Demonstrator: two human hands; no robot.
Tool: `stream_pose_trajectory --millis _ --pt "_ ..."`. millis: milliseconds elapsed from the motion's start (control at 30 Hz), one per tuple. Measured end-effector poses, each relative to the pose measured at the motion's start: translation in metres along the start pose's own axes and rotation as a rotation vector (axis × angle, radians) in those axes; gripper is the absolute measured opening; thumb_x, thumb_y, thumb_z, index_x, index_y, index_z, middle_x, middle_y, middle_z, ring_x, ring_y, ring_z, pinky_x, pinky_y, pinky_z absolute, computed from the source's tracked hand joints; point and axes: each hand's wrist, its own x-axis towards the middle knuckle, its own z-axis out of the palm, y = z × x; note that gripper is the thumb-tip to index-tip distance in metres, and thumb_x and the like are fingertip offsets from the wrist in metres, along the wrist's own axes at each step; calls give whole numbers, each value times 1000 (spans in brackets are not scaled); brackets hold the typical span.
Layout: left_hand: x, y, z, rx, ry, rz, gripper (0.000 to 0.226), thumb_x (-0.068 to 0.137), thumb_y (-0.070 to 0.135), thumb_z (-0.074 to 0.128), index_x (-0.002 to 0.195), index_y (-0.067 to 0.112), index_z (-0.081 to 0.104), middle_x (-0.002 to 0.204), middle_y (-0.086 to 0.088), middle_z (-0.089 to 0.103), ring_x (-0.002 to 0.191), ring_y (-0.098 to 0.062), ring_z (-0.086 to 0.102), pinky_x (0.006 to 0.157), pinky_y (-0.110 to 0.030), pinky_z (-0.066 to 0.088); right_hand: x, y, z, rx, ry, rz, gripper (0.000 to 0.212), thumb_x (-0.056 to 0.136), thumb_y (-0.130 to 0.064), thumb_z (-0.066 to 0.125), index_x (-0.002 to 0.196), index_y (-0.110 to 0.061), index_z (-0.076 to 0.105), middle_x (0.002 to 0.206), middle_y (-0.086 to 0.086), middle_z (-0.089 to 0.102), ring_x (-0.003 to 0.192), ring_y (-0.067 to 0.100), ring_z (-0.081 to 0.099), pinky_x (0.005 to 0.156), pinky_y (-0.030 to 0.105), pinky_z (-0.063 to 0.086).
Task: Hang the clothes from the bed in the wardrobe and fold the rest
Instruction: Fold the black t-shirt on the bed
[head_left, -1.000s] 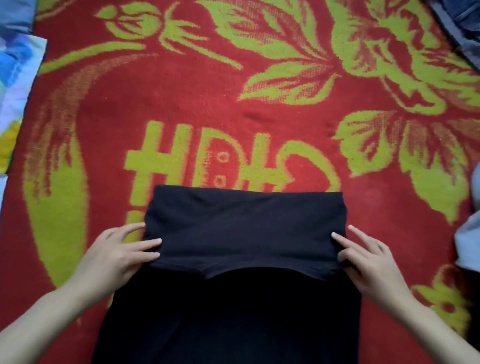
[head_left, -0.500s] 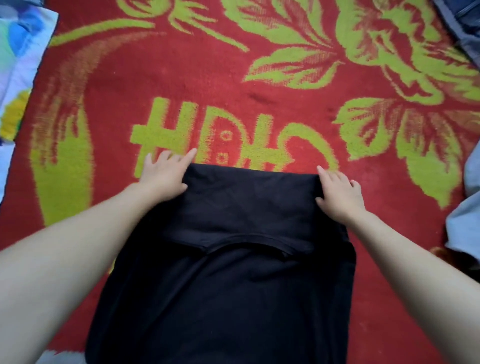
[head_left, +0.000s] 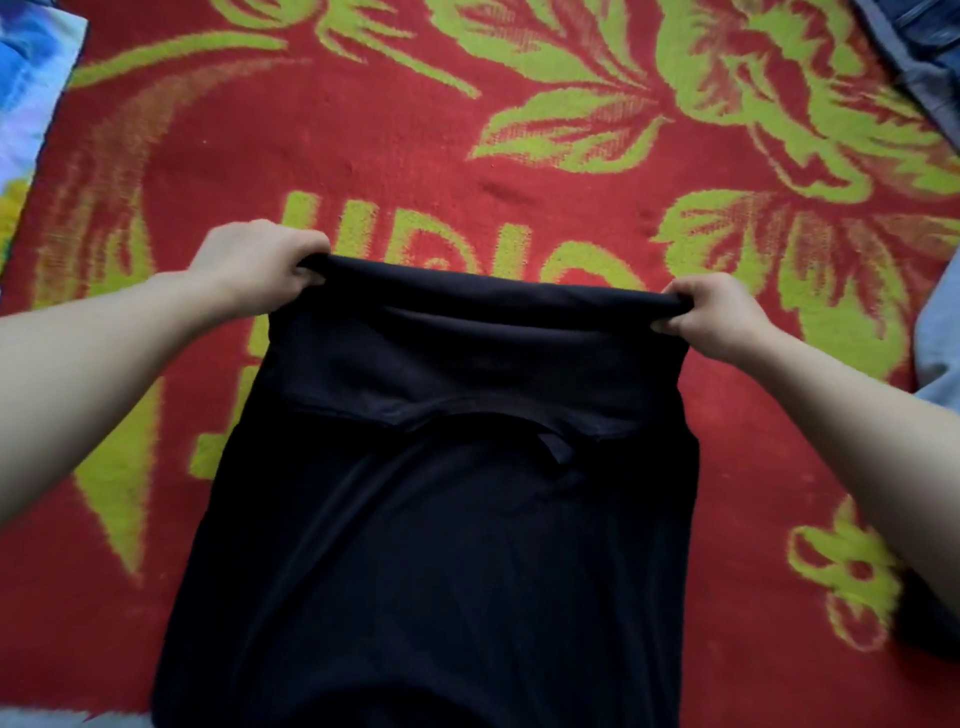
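the black garment (head_left: 441, 545) lies spread on the red and green blanket (head_left: 415, 135), directly in front of the person. its near end runs off the bottom edge of the view. its long axis runs from near to far, away from the person, leaning slightly to the right as it goes. a little past the middle a curved seam or hem crosses the cloth from side to side, with a small dark tab just below it. beyond that lies a doubled band of cloth, and the far end is a thick folded edge that points away from the person. this edge runs left to right, its left end a touch farther away than its right.

both bare forearms reach in from the sides. the left hand (head_left: 260, 265) grips the left corner of that folded edge, fingers curled over the cloth. the right hand (head_left: 717, 317) grips the right corner the same way, thumb underneath.

a pale blue cloth (head_left: 940, 332) lies at the right edge of the blanket. farther off, blue denim (head_left: 924, 47) sits in the top right corner and a bright printed fabric (head_left: 31, 78) in the top left.
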Motion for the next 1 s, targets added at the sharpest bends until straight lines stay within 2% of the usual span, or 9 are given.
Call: stream_pose_trajectory --millis 100,233,400,533,633,733,833,900,1000 --pt "9 -5 -11 -28 110 39 18 87 17 62 104 12 65 100 -20 66 93 -41 60 64 -36 37 5 -2 -5 41 116 -17 25 78 -5 67 67 -21 51 62 -5 48 75 22 50 62 30 32" --pt "-5 3 -18 -91 204 93 15 82 6 65 97 3 68 93 -26 65 88 -45 60 68 -44 43 -14 -4 -3 54 211 -61 13 78 -4 66 75 -13 57 73 9 57 78 27 55 61 33 34" --pt "-95 2 -4 -211 319 347 24 79 18 48 89 6 66 79 -18 66 73 -32 59 57 -44 45 -94 17 15 -81 238 -425 24 60 13 74 80 5 64 82 21 68 79 40 66 68 41 43" --pt "-172 -2 29 -187 311 475 13 83 15 46 94 15 50 78 -13 66 78 -23 46 65 -38 38 -165 43 44 -136 259 -695 23 97 -28 37 88 -12 50 100 16 69 102 29 56 80 35 39" --pt "-216 3 62 -138 286 523 17 95 13 32 92 15 49 75 -9 64 77 -22 46 68 -35 33 -200 57 77 -243 184 -762 13 95 -22 38 87 -15 44 104 15 70 105 29 59 82 37 39" --pt "-248 15 93 -39 183 456 18 78 7 40 92 15 49 76 -9 62 74 -26 52 67 -35 34 -215 59 109 -459 -45 -701 22 64 -15 66 84 -13 56 105 15 70 101 34 64 82 41 46" --pt "-259 31 112 64 -56 334 29 70 34 60 87 12 65 78 -11 63 74 -28 58 66 -40 43 -219 53 127 -618 -280 -545 38 55 -47 78 67 -13 69 108 17 69 101 32 66 78 44 54" --pt "-253 43 111 56 -89 280 47 73 52 50 76 10 71 76 -10 62 72 -28 58 64 -41 45 -215 46 132 -542 -196 -529 44 74 -52 53 68 -12 69 108 16 69 102 32 66 84 43 49" --pt "-218 54 102 14 116 159 46 79 43 48 94 7 71 93 -16 64 82 -33 63 69 -44 46 -191 31 128 -419 81 -447 31 78 -33 59 88 -6 71 114 20 65 105 36 63 85 42 43"
